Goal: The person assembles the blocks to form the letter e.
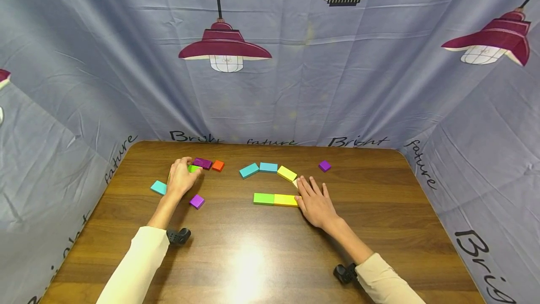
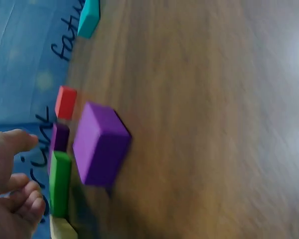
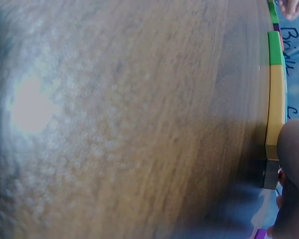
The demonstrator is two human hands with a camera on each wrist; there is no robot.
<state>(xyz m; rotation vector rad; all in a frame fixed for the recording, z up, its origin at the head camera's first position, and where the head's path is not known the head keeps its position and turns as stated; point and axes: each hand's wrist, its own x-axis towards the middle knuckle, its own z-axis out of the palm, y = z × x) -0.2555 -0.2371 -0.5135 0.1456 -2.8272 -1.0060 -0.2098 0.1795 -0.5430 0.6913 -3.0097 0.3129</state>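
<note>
in the head view, the black device (image 1: 346,273) at your right wrist is nearest, over the right half of the counter (image 1: 396,210), and a second black device (image 1: 179,237) at your left wrist comes a little farther in. past them, toward the left edge, a purple block (image 1: 197,201) lies by itself. around the middle of the counter a green block (image 1: 263,199) and a yellow block (image 1: 284,201) lie end to end in a straight row, the yellow one on the right. your right hand (image 1: 316,205) is over that row's right end, palm down, fingers straight and spread. the right wrist view has a darkened block (image 3: 271,175) against the yellow one's end, beside that hand. close to the left edge is a turquoise block (image 1: 158,187), just beside your left hand (image 1: 181,179). its fingers bend loosely about a second green block (image 1: 194,169); i cannot tell whether they pinch it. from your right fingertips a cream block (image 1: 295,183), a slanted yellow block (image 1: 287,173) and two blue blocks (image 1: 268,167) curve away to the left. toward the far edge, an orange block (image 1: 217,165) and a dark purple block (image 1: 202,163) lie near your left hand, and a second purple block (image 1: 324,166) sits alone, right of the middle. behind the far edge hangs a grey-blue cloth (image 1: 295,83).
</note>
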